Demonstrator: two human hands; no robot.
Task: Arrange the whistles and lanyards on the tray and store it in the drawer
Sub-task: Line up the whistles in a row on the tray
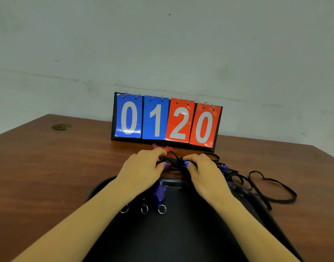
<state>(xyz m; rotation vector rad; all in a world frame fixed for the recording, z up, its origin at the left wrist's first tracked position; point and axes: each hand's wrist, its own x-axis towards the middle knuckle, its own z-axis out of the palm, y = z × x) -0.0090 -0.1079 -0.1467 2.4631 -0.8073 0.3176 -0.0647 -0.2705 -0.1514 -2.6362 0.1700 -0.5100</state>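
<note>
A black tray (pixel 173 233) lies on the brown table in front of me. Inside it, near its far rim, rests a blue whistle (pixel 160 193) with a metal ring, and two more rings (pixel 144 208) lie beside it. Just past the far rim, my left hand (pixel 143 167) and my right hand (pixel 202 169) both pinch a bundle of black lanyards (pixel 173 161). A red whistle (pixel 168 149) peeks out behind my left fingers. Another blue whistle (pixel 223 168) lies right of my right hand. Loose lanyard loops (pixel 272 188) trail off to the right.
A flip scoreboard (pixel 166 120) reading 0 1 2 0 stands upright at the back of the table against the wall, just behind the hands. A round cable hole (pixel 61 127) sits at the far left. The table's right edge (pixel 329 154) runs diagonally at the right.
</note>
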